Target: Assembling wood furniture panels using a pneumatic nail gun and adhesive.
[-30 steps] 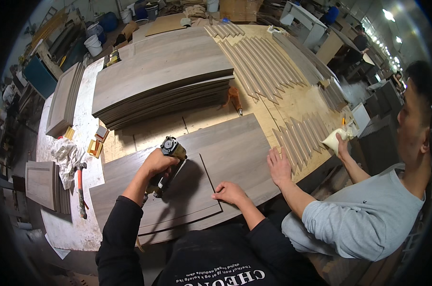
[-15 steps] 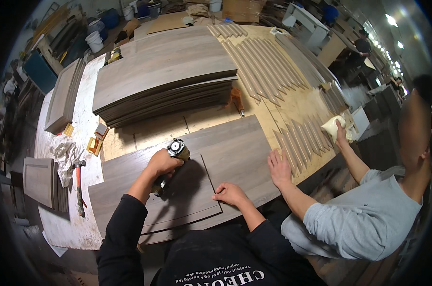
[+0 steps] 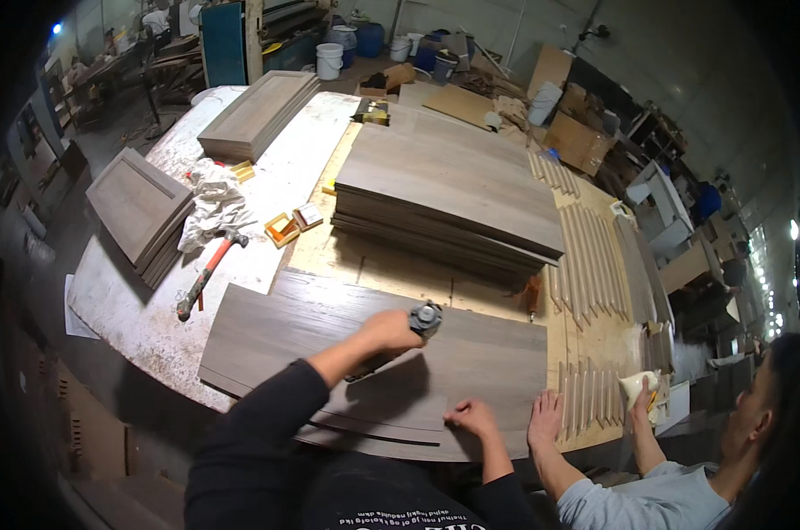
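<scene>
My left hand (image 3: 391, 334) is wrapped around a nail gun (image 3: 425, 321) with a round cap. The nail gun is above a grey-brown wood-grain panel (image 3: 497, 353) and throws a shadow on it. My right hand (image 3: 473, 417) rests on the panel's near part, with its fingers curled in. Whatever those fingers pinch, if anything, is too small to tell. A long dark gap (image 3: 373, 434) runs along the panel near my side.
Beyond the panel stands a stack of large panels (image 3: 444, 177). Left are a hammer (image 3: 207, 274), a white rag (image 3: 216, 203), yellow boxes (image 3: 282, 230) and framed doors (image 3: 135, 203). At right, a co-worker's hand (image 3: 545, 420) touches the panel; the other holds a white bottle (image 3: 634, 386) by mitred strips (image 3: 590, 397).
The view has swung left, so the table appears shifted right. My left hand still grips the nail gun. My right hand's fingers look more curled than before.
</scene>
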Demonstrator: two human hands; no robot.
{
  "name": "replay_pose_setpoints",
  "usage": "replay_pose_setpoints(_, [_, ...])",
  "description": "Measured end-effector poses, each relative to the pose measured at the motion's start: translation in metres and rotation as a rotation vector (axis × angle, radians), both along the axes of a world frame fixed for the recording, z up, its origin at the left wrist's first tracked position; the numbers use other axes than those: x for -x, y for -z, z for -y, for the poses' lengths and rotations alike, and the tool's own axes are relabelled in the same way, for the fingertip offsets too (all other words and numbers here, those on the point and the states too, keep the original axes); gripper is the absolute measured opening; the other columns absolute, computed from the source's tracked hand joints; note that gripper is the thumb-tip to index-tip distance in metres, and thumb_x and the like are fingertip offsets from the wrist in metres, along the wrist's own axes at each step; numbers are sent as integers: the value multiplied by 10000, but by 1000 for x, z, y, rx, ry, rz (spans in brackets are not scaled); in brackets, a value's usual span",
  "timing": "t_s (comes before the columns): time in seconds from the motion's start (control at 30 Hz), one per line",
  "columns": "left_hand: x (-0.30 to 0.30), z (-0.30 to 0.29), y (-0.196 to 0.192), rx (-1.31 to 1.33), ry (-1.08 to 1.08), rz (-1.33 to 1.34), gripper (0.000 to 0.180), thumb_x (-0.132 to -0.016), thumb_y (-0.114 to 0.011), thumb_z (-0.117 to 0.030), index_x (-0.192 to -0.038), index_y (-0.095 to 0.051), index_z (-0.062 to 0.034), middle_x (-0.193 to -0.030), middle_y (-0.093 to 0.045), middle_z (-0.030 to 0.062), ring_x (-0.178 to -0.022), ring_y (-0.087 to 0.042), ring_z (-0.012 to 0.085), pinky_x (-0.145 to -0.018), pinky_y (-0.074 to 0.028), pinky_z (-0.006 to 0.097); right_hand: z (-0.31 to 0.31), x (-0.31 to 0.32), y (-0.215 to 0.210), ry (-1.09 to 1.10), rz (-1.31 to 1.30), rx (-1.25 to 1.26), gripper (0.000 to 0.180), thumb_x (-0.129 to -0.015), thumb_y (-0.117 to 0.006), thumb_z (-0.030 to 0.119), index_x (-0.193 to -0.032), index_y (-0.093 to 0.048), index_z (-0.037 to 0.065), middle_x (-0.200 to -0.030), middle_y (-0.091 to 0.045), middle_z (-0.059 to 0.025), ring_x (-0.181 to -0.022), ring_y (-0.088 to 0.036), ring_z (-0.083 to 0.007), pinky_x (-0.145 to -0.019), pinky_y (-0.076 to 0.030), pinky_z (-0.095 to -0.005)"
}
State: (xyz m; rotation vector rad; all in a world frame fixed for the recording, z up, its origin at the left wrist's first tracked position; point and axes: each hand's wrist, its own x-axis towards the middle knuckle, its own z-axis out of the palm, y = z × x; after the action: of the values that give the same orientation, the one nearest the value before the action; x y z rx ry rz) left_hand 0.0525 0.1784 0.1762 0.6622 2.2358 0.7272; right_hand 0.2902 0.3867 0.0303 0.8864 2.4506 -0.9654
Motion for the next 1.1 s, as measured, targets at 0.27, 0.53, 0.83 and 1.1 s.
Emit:
replay_pose_setpoints(0.27, [26, 155, -46, -76, -261, 144, 346, -671, -724, -281, -890, -632, -28, -667, -629, 84, -564, -602, 172, -559, -489, 301, 30, 120, -18, 316, -462, -257, 586, -787, -650, 410, -1227, -470, 68, -1239, -466, -158, -1119, -486, -322, -940, -393, -411])
replay_pose_setpoints(0.53, [54, 146, -7, 275, -245, 9, 361, -624, -694, -308, -787, -650, 11, -654, -643, 142, -601, -649, 258, -592, -515, 336, 63, 146, 2, 260, -395, -530, 599, -866, -542, 397, -1336, -356, 76, -1390, -320, -147, -1340, -214, -311, -1086, -145, -510])
replay_pose_setpoints(0.83, [77, 132, 19, 283, -179, 26, 313, -641, -685, -273, -733, -656, 25, -598, -633, 127, -549, -643, 234, -551, -505, 329, 67, 148, -5, 251, -434, -525, 570, -874, -520, 401, -1324, -372, 82, -1382, -332, -143, -1329, -244, -314, -1089, -162, -488])
replay_pose_setpoints(1.1, [79, 121, 19, 259, -182, 91, 326, -647, -674, -293, -726, -657, 22, -579, -628, 133, -552, -644, 256, -562, -512, 346, 64, 150, -8, 237, -412, -535, 544, -875, -525, 390, -1311, -388, 96, -1379, -341, -138, -1322, -259, -310, -1084, -181, -483])
